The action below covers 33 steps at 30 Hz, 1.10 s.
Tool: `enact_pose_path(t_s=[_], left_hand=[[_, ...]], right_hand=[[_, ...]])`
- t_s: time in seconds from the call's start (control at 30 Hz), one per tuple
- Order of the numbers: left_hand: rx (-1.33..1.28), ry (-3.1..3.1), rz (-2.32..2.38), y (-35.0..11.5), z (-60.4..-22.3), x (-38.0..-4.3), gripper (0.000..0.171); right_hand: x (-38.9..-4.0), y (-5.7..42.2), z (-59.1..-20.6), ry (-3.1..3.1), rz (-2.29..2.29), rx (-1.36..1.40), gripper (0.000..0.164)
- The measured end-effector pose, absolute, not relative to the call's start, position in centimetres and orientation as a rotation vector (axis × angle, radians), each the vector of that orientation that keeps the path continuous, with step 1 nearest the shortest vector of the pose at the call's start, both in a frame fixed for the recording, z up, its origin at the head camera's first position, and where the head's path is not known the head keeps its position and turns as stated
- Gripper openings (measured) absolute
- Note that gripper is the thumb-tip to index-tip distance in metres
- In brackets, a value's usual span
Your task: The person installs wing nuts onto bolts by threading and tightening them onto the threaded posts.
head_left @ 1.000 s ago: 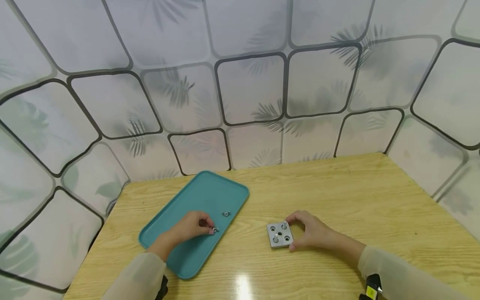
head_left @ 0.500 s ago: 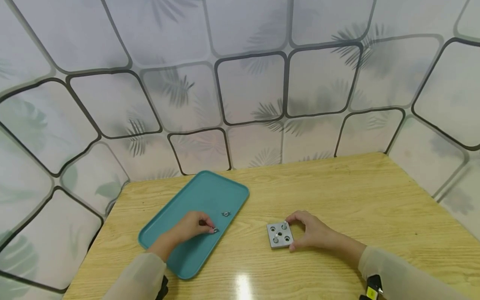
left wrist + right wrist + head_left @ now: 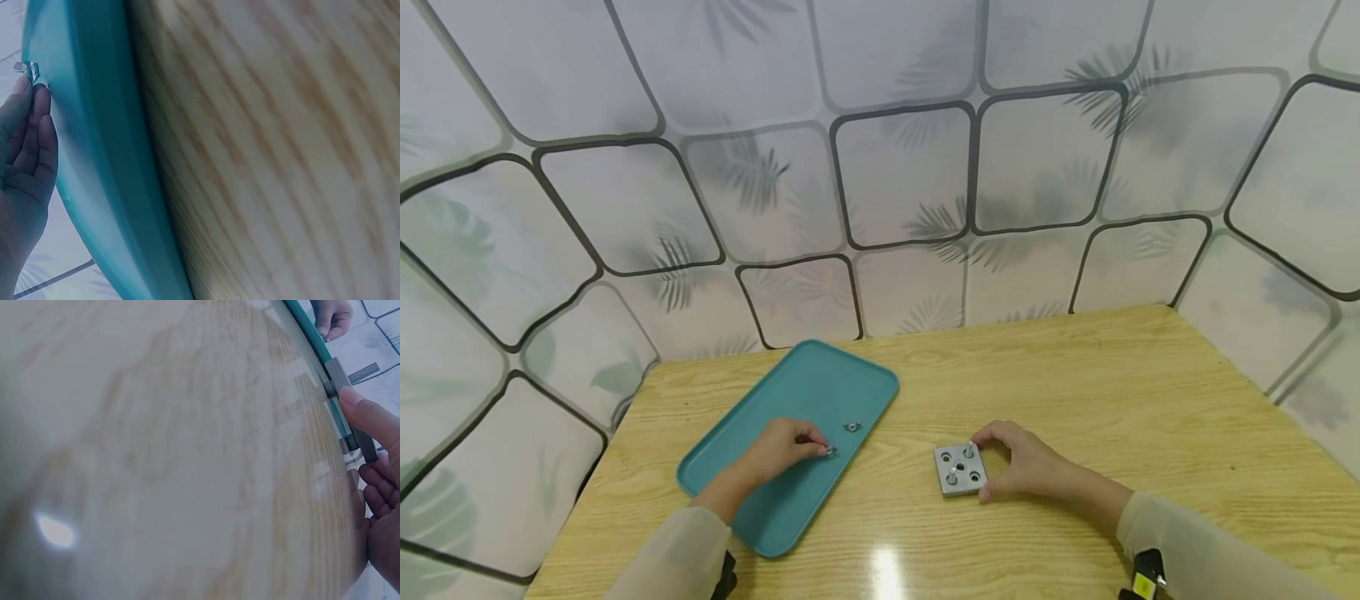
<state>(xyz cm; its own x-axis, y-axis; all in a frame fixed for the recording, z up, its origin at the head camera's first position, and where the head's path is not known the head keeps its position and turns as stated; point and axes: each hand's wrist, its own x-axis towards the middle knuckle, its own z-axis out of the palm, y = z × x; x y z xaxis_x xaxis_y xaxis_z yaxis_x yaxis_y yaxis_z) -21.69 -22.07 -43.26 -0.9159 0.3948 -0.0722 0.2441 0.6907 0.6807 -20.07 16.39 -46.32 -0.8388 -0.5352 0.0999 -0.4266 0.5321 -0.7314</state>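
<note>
Left hand [image 3: 778,450] is working over the teal tray [image 3: 808,375], its thumb and fingers pinching a small wing nut [image 3: 831,451] in a narrow grip. Only the tips are doing the holding, presumably because the piece is too small for a fuller grasp; whether the nut is touching the tray, I cannot tell. A second wing nut [image 3: 852,427] is lying loose just beyond, inside the right rim, which is probably serving to keep such small parts from straying. Right hand [image 3: 1022,462] is gripping the square metal plate [image 3: 961,477] on the wooden table [image 3: 1075,375], well apart from the tray. That grip is spanning wider, thumb at the near right corner and fingers at the far right one, likely to steady the plate while leaving its top face uncovered. Two bolts [image 3: 969,451] are standing up from the plate at diagonal corners; the other two corner holes and the middle one are showing no bolt. A leaf-patterned covering [image 3: 902,183] is hanging behind the table.
</note>
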Motion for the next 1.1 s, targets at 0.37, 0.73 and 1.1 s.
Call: enact_pose_path(t_s=[0.37, 0.73, 1.1], left_hand=[[0.454, 2.643, 1.111, -21.1, -42.5, -21.8, 0.012], [0.478, 2.580, 1.167, -19.5, -41.9, -21.8, 0.012], [0.477, 2.551, 1.175, -17.8, -41.2, -22.0, 0.011]], right_hand=[[-20.2, 16.5, -46.4, 2.643, -1.193, -0.834, 0.072], [-20.2, 16.5, -46.5, 2.643, -1.202, -0.834, 0.071], [-20.2, 16.4, -46.4, 2.646, -1.191, -0.824, 0.072]])
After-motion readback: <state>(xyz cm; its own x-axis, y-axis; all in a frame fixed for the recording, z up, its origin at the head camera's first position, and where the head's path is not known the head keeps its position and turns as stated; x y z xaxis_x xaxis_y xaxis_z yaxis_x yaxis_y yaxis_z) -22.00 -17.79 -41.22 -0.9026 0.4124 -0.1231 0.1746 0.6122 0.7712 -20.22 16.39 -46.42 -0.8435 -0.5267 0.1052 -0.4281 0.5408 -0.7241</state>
